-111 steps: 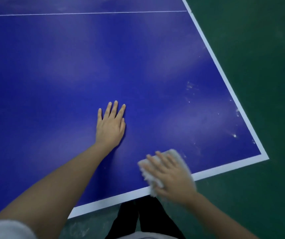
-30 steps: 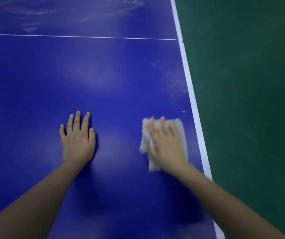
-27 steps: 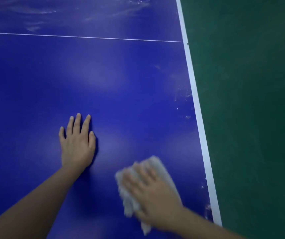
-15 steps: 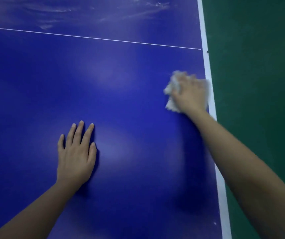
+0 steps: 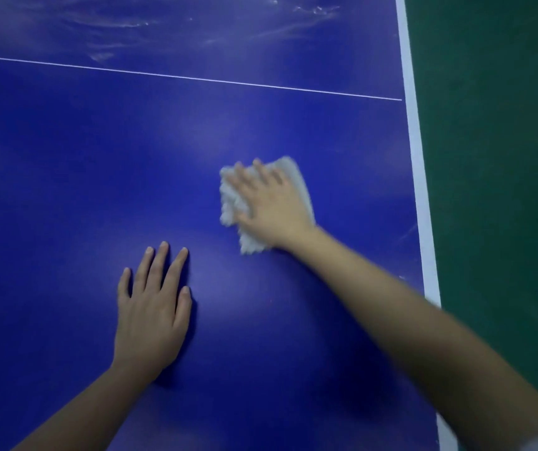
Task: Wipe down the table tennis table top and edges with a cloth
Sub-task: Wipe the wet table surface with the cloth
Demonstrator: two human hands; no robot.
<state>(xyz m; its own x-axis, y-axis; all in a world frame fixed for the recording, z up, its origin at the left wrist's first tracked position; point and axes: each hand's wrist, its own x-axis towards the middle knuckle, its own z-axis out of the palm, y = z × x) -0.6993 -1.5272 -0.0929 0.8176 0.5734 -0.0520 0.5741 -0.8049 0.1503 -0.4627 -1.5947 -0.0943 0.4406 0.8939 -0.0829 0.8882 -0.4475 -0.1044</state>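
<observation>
Blue tabletop (image 5: 66, 164). The left hand (image 5: 150, 307) lies flat toward the near edge, fingers straight and slightly apart, holding nothing. To its right, the right hand (image 5: 272, 203) presses a crumpled white cloth (image 5: 230, 206) down with fingers spread, short of the white right edge (image 5: 418, 190). Bunched like this, the cloth may ride up and skip patches. Its long axis runs near to far, the far end leaning toward the right edge.

The cloth (image 5: 228, 206) is largely covered by the blurred right hand (image 5: 270, 203); the table (image 5: 66, 190) is cut off left, top and bottom.
</observation>
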